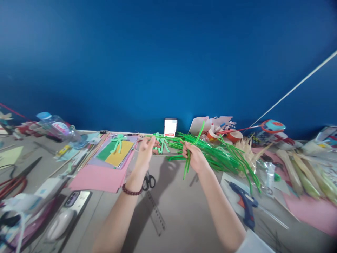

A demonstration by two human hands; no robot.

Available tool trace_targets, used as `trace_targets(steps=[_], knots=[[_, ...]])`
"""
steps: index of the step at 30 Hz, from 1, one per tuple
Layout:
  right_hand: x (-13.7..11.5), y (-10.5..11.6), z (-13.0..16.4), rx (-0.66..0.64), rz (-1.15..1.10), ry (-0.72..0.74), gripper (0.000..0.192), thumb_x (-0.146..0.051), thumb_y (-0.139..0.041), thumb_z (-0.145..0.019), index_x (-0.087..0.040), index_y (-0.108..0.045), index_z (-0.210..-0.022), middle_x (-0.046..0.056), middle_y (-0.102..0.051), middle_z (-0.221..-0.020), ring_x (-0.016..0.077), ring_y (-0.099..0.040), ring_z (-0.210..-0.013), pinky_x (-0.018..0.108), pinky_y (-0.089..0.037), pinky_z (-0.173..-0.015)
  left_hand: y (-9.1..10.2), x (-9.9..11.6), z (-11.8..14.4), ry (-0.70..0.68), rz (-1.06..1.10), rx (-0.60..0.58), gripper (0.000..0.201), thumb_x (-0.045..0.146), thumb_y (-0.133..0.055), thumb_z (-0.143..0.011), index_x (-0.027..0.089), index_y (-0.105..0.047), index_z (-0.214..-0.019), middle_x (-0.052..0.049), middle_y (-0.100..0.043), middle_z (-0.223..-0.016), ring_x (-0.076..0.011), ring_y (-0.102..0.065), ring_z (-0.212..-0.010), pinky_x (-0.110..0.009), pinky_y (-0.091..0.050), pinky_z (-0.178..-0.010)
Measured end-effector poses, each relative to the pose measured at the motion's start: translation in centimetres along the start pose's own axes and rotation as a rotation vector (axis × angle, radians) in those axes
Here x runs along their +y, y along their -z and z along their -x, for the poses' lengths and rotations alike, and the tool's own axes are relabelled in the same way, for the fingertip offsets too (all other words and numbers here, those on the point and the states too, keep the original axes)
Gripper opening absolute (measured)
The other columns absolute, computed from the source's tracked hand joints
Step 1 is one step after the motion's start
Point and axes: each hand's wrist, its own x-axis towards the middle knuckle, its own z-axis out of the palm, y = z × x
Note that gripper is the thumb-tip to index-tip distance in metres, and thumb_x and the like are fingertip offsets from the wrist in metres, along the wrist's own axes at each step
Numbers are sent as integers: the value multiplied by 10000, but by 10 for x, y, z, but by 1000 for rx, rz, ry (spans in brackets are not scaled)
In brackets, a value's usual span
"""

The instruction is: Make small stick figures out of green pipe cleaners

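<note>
My right hand (194, 155) is closed round green pipe cleaners (200, 133), with one end curving up and others hanging below the fingers. A green strand runs left from it towards my left hand (147, 147), whose thumb and fingers are pinched near its other end. The left fingertips are partly blurred, but the strand seems to be between them. Behind my hands lies a large bundle of green pipe cleaners (218, 154). Light-green stick figures stand or lie close by, one figure (161, 142) just behind my left hand and another figure (119, 142) on coloured sheets.
Black-handled scissors (149, 182) and a clear ruler (156, 212) lie between my forearms. On the right are a blue glue gun (243, 203) and corn husks (302, 175). Pink paper (97, 178), a phone (79, 202) and a mouse (61, 225) are left. A lit screen (170, 127) leans against the blue wall.
</note>
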Motion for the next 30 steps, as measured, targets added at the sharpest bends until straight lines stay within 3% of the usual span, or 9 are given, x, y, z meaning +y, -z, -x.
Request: trace_targets(steps=[2,4,6,12,17,22,24,26,30], knots=[[5,-5,1,12,-30,-27,274,-391,-760,-575,-161,-631,-646,-11,-539,-650,65,-357,-496,222,-264,-415,-14,-5,10,74,-27,-204,369,473,-603,-750,157,-606,-941,-61,-624,-775,-173,-605,-711,-227,-448,-485],[10,-10,3,7,-21,-65,287,-387,-749,-586,-168,-676,-756,-10,-550,-662,69,-365,-503,217,-265,-418,-26,-10,18,62,-63,-310,348,436,-628,-740,161,-628,-953,-71,-646,-820,-182,-611,-758,-235,-461,-539],[14,-15,6,-3,-15,-99,312,-380,-759,-572,-169,-688,-790,-12,-549,-646,69,-370,-505,212,-267,-426,-34,-17,24,29,-6,-308,330,402,-663,-713,167,-626,-943,-70,-648,-882,-180,-612,-789,-251,-483,-609],[27,-23,7,-50,-20,-126,367,-397,-791,-521,-154,-703,-782,-33,-498,-585,60,-318,-480,221,-228,-428,-36,-25,25,8,46,-103,250,381,-690,-683,154,-616,-757,-19,-614,-725,-121,-546,-643,-219,-415,-546],[26,-20,7,-87,50,-112,401,-525,-682,-650,-164,-722,-820,-9,-510,-628,92,-389,-546,243,-298,-500,-27,-19,18,40,118,-77,196,343,-674,-707,167,-591,-681,5,-567,-672,-108,-516,-618,-233,-407,-599],[15,-8,7,-54,257,-13,542,-638,-458,-785,-204,-713,-985,-23,-428,-593,107,-350,-542,254,-304,-535,-21,-13,14,138,283,-171,186,332,-638,-738,191,-536,-672,10,-542,-639,-113,-522,-598,-240,-422,-583],[11,-6,7,-80,276,-12,560,-636,-420,-811,-206,-693,-1043,-33,-370,-545,112,-324,-525,253,-304,-531,-22,-10,18,204,271,-255,208,343,-626,-747,191,-510,-666,48,-447,-541,-79,-422,-465,-214,-354,-470],[10,-6,8,-121,239,-21,538,-618,-423,-823,-225,-663,-1102,-23,-425,-576,117,-366,-547,252,-331,-548,-25,-8,23,232,180,-335,213,354,-640,-738,186,-519,-686,81,-359,-491,-47,-286,-387,-191,-243,-399],[14,-11,11,-187,126,-23,479,-591,-465,-821,-272,-635,-1135,26,-630,-874,158,-539,-774,282,-417,-711,-35,-8,33,77,-68,-366,256,350,-710,-669,156,-627,-814,30,-553,-623,-40,-344,-431,-191,-271,-424]])
